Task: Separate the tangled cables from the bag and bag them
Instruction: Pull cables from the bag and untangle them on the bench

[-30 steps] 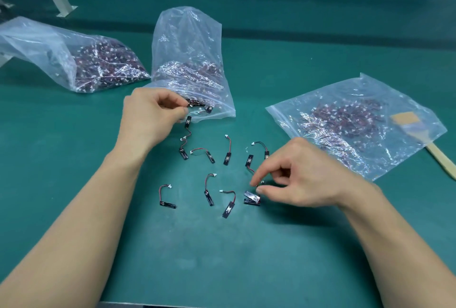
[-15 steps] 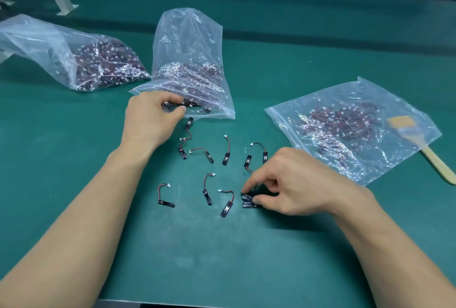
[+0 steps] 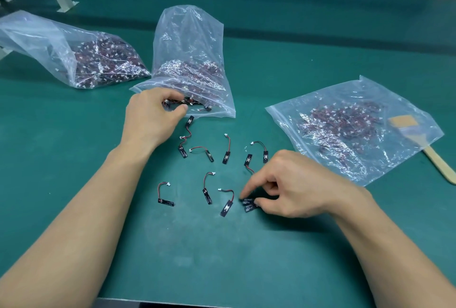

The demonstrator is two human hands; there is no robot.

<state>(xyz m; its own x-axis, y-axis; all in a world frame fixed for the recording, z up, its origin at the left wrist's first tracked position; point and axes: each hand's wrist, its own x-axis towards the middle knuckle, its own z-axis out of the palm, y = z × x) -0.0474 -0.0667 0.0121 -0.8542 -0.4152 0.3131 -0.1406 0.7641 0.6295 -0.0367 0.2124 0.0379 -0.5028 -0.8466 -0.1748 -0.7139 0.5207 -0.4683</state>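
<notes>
Several small cables, each a red wire with a black tab and a white plug, lie spread on the green mat; one of them (image 3: 207, 189) is near the middle. My left hand (image 3: 150, 117) reaches into the mouth of the upright clear bag (image 3: 190, 43), fingers curled around a tangle of cables (image 3: 177, 101) there. My right hand (image 3: 291, 184) pinches a pair of black cable tabs (image 3: 248, 204) between thumb and forefinger, low on the mat.
A second clear bag (image 3: 49, 43) full of cables lies at the far left. A flat zip bag (image 3: 350, 125) of cables lies at the right, with a wooden-handled brush (image 3: 424, 144) beside and partly under it. The table's front edge (image 3: 158, 302) runs just below my forearms.
My left hand moved up from the loose cables to the bag's mouth and took hold of the tangle. My right hand lowered onto the mat with the tabs still pinched.
</notes>
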